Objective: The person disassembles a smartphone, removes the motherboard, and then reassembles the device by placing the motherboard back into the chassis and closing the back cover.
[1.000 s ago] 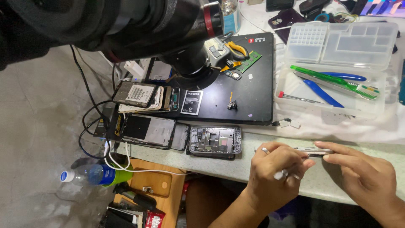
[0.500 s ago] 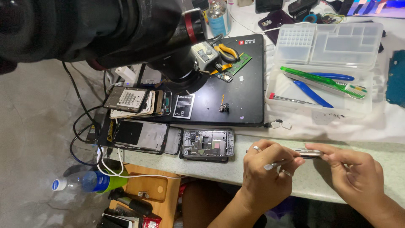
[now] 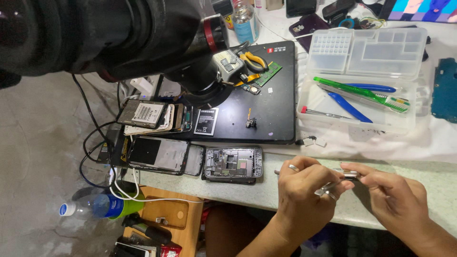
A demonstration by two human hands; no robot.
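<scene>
Nearest, your left hand [image 3: 304, 195] and right hand [image 3: 397, 200] meet over the front edge of the pale surface [image 3: 428, 176], both closed in a pinch on one slim metal tool [image 3: 345, 173]. It lies level between the fingertips, clear of the surface; what kind of tool it is cannot be told. Holding it from both ends likely steadies it for fine handling.

Just left of the hands lies an opened phone frame [image 3: 233, 164], circuit side up, with a detached back panel [image 3: 157, 154] beside it, laid flat so the insides stay reachable. Behind them a black mat [image 3: 266, 114] carries a battery [image 3: 205, 121], small parts, and a microscope [image 3: 190, 57] overhanging it. Farther right, a clear parts tray [image 3: 362, 109] keeps a green brush and blue picks within reach.

Against half a second ago: the hands hold the same pinch, the tool has barely shifted, and the view has drifted slightly; nothing on the surface has moved.
</scene>
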